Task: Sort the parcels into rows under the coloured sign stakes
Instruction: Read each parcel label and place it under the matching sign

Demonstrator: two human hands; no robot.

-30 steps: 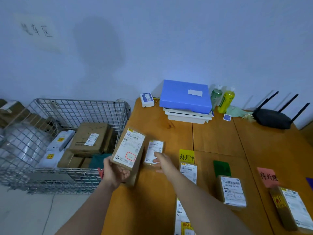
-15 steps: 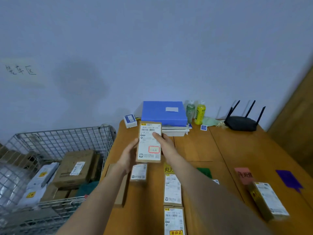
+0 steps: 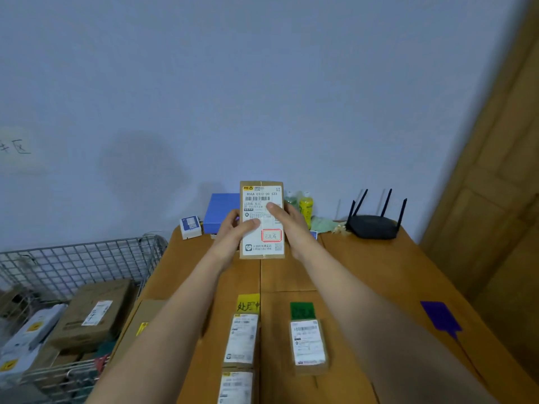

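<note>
Both hands hold a small brown parcel (image 3: 261,243) upright in front of me, its white label with a red stamp facing me. My left hand (image 3: 233,231) grips its left edge and my right hand (image 3: 288,223) its right edge. Lower on the wooden table (image 3: 379,272) lie a yellow sign (image 3: 248,303) with two parcels (image 3: 241,339) in a row below it, a green sign (image 3: 302,310) with one parcel (image 3: 307,342) below it, and a purple sign (image 3: 440,317). Another brown parcel (image 3: 140,319) lies at the table's left edge, partly hidden by my left arm.
A wire basket (image 3: 87,258) at the left holds several more parcels (image 3: 93,310). At the back of the table stand a blue box (image 3: 220,211), a small white box (image 3: 190,225), two bottles (image 3: 305,205) and a black router (image 3: 374,224). A wooden door (image 3: 495,199) is at the right.
My left hand lifted the parcel from near the basket to the middle, my right hand joined it, and my view tilted up. Both hands now hold it higher and upright.
</note>
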